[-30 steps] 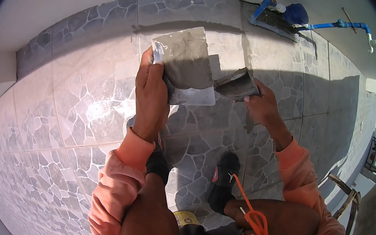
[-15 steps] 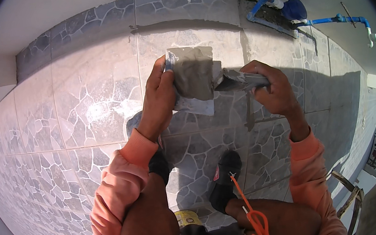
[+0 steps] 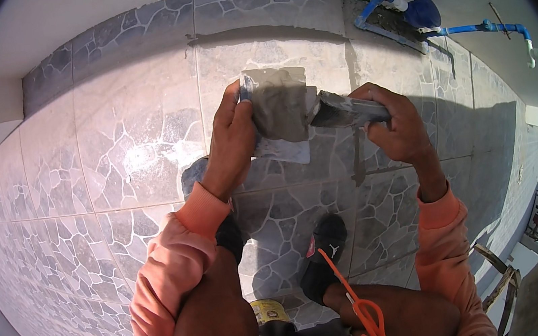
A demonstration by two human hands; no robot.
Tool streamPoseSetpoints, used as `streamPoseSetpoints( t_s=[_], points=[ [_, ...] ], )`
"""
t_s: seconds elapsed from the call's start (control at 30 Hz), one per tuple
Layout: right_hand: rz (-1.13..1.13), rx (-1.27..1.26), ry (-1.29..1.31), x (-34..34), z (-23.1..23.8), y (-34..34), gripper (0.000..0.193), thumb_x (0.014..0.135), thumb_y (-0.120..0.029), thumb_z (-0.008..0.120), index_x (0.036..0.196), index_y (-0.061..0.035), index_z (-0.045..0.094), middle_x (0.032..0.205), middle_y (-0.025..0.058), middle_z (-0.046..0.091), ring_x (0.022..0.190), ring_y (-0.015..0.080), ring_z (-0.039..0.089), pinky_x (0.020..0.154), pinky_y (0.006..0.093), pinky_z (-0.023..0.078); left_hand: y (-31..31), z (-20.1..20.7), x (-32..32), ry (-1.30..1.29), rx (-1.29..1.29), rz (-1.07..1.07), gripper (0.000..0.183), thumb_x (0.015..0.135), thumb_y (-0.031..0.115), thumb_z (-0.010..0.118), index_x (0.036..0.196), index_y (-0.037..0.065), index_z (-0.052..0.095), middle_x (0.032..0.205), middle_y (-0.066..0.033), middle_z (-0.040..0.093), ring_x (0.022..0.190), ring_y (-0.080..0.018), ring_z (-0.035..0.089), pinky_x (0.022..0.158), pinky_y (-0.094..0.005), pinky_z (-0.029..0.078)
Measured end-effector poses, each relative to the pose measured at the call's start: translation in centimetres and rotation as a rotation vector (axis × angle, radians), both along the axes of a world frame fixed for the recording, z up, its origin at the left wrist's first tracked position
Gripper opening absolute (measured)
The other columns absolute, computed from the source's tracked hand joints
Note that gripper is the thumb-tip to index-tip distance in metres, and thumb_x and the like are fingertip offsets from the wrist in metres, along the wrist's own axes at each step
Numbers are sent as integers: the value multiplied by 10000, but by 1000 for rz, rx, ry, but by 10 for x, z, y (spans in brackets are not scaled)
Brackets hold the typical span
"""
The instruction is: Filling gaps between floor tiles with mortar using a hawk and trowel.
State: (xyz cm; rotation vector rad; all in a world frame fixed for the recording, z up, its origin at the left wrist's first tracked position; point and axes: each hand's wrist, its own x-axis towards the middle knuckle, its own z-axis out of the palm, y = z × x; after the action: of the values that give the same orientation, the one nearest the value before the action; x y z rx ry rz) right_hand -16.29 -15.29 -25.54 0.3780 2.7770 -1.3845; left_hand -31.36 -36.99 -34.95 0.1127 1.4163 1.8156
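Note:
My left hand [image 3: 231, 139] is closed on the left edge of a flat, square plate [image 3: 289, 153], held out above the tiled floor. Grey wet paste [image 3: 277, 102] covers most of its upper face. In my right hand [image 3: 402, 124], fingers wrap round a smeared grey putty knife [image 3: 350, 111] by its handle end. The knife's blade points left and lies close to the plate's right edge, with paste on it; whether the two touch I cannot tell.
Stone-patterned tiles [image 3: 157, 244] surround my feet, with a paste-filled joint [image 3: 358, 149] beside the right hand. Blue pipes [image 3: 461, 30] and a blue cup-shaped fitting [image 3: 422, 14] stand by the far wall. A yellow can [image 3: 269, 310] sits between my legs. An orange cord [image 3: 371, 321] dangles in front.
Both hands have shifted slightly to the right, with the plate and putty knife in them. The knife has turned a little, showing more of its blade's face.

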Motion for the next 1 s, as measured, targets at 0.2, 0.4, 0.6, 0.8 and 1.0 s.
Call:
streamPoseSetpoints(
  t_s=[0.2,0.4,0.6,0.8,1.0],
  points=[
    [22,97,-40,0,0,-7,345,721,1,568,1064,4,609,843,139,627,691,197,575,662,321,478,1,-1,3,76,4,-2,437,983,85,386,1397,37,517,957,-10,576,818,-65,471,747,-233,430],
    [40,143,-92,13,-20,-10,337,734,-42,592,1066,11,612,901,193,638,702,290,618,700,402,499,-4,2,2,41,-77,-67,430,996,88,370,1400,33,506,1101,-44,599,970,-92,536,859,-254,460],
    [-13,240,-373,13,-50,16,389,770,-155,616,1109,34,621,900,236,665,765,327,660,763,437,511,-8,6,-6,-9,-73,-53,436,1001,88,371,1413,41,503,1207,-57,613,1059,-120,583,923,-268,482],
    [-287,280,-652,-46,-82,99,477,743,-254,647,1121,36,675,871,221,697,751,296,674,740,405,519,-28,0,-12,5,-159,-57,441,1007,90,367,1426,20,484,1239,-73,603,1076,-137,595,911,-274,501],
    [-442,479,-785,-99,-120,161,491,687,-283,664,1040,57,702,855,216,707,736,289,691,682,403,530,-51,-2,-15,-85,-49,-10,426,997,65,391,1398,-8,517,1206,-61,614,1080,-114,540,971,-248,411]
  ],
)
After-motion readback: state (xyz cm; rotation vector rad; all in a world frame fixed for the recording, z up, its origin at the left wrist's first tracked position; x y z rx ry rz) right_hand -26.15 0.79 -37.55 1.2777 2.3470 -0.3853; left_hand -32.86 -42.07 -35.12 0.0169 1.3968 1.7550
